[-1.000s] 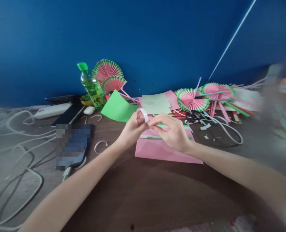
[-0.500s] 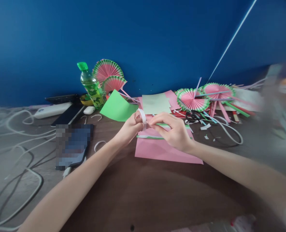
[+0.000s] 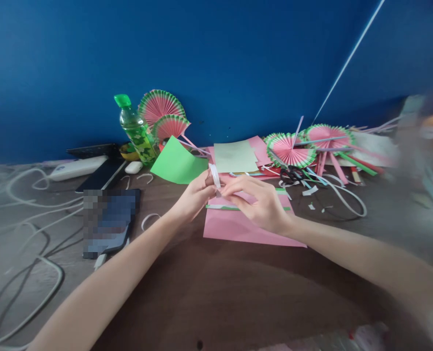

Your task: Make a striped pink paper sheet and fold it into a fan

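Note:
My left hand (image 3: 195,196) is closed around a narrow white ring that looks like a roll of tape (image 3: 214,176), seen nearly edge-on. The fingertips of my right hand (image 3: 259,202) are pinched together against the ring's lower right side; what lies between them is hidden. Beneath both hands is a pink sheet of paper (image 3: 251,229) with green and white strips along its upper part. A bright green sheet (image 3: 180,163) lies just beyond my left hand. Farther back, a pale green sheet (image 3: 236,157) rests on more pink paper.
Pink-and-green pleated paper fans (image 3: 291,149) lie at the right by black-handled scissors (image 3: 293,174) and paper scraps. More fans (image 3: 161,108) lean on the blue wall behind a green-capped bottle (image 3: 138,131). A phone (image 3: 114,222) and white cables (image 3: 57,273) occupy the left.
The white ring has turned from an open loop to nearly edge-on. My right fingers have shifted slightly left, closer to it. The whole view has moved a little.

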Demonstrator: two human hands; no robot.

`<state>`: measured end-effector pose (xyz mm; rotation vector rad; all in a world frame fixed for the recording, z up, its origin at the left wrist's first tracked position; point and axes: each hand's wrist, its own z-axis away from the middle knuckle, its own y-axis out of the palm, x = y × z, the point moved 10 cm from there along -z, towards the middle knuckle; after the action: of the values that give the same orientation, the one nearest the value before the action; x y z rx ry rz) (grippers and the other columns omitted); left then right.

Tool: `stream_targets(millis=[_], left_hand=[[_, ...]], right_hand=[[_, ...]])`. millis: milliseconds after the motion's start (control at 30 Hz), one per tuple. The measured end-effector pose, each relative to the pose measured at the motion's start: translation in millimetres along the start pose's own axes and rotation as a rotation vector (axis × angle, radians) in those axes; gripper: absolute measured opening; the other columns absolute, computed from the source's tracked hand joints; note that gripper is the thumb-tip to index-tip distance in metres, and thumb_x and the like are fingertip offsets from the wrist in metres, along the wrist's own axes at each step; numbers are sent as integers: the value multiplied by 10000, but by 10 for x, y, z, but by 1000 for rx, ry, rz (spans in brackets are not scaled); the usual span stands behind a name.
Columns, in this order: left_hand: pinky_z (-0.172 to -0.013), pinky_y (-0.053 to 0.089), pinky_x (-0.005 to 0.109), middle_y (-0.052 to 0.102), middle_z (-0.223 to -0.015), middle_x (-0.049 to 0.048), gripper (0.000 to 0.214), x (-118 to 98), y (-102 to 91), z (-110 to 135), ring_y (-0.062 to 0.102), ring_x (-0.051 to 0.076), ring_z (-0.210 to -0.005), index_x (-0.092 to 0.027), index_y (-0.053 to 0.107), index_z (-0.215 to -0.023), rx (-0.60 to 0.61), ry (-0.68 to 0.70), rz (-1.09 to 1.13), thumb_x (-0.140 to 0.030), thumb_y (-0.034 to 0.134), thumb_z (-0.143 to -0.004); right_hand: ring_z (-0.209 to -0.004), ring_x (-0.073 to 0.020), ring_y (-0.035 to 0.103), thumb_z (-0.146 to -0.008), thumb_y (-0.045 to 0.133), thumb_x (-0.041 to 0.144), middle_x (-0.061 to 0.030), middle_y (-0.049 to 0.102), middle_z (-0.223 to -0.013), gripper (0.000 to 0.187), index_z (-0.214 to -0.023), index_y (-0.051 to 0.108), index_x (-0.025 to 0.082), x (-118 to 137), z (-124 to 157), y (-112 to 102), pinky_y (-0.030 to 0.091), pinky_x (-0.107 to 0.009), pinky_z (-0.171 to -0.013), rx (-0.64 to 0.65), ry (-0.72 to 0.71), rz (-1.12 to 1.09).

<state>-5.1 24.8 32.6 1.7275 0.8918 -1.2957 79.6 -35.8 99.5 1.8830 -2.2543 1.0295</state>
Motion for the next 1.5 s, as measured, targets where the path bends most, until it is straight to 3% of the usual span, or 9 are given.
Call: stream_targets(millis=[167,333,433,567,700,967,1233,1367,1500], left_hand=[[-703,434,264,658,-882,42,311,4,17,-12,586,135,-746,-157,558,-927,29,0,83,-53,501,-640],[-747,444,293,656,-908,61,189,61,-211,-23,612,158,-806,-142,560,-882,-114,-34,107,-101,528,-701],[-743,442,285,654,-906,56,160,63,-250,-23,610,149,-793,-143,553,-876,-143,-36,99,-114,525,-722],[-741,433,285,646,-816,14,212,51,-190,-21,588,125,-716,-167,534,-915,-112,-33,69,-117,519,-709],[-804,407,295,630,-783,-12,329,63,-120,-27,590,129,-758,-187,479,-912,-31,-33,-21,-42,534,-623],[-775,409,294,627,-893,49,214,17,-86,-16,569,157,-833,-153,498,-986,13,57,-312,-175,459,-776],[-767,426,286,622,-893,32,195,-17,-135,-28,569,148,-830,-169,544,-970,-87,102,-309,-191,470,-792],[-761,439,295,626,-977,51,223,31,-168,-30,580,160,-853,-173,539,-1005,-107,56,-173,-213,483,-792],[-701,430,276,628,-899,46,199,72,-255,-28,573,132,-742,-158,513,-988,-165,12,-145,-213,470,-802]], right_hand=[[-830,-145,601,-831,502,129,-24,646,-828,101,-825,564,209,39,44,35,507,-331,-781,12,-43,19],[-813,-139,608,-834,487,105,-15,657,-801,131,-837,562,213,140,63,71,516,-313,-762,44,-109,24],[-831,-144,612,-832,494,99,-23,661,-811,129,-846,563,207,163,63,74,517,-310,-764,50,-118,25],[-864,-150,606,-826,522,127,-24,657,-836,96,-845,569,208,82,19,8,504,-331,-804,17,-34,-40],[-812,-141,606,-822,533,155,-21,640,-825,66,-810,574,205,-63,-32,-92,509,-304,-737,-49,106,-111],[-807,-132,604,-813,542,154,-14,636,-803,59,-801,582,196,-141,-43,-129,505,-277,-721,-77,174,-184],[-823,-144,604,-809,546,142,-27,640,-819,72,-780,588,193,-119,-29,-62,504,-304,-750,-35,162,-190],[-808,-143,607,-801,564,145,-23,648,-800,58,-789,594,193,-28,-14,-10,500,-309,-757,19,106,-171],[-805,-142,612,-793,574,163,-17,650,-798,47,-781,600,199,-49,-63,-72,505,-297,-740,23,127,-194]])
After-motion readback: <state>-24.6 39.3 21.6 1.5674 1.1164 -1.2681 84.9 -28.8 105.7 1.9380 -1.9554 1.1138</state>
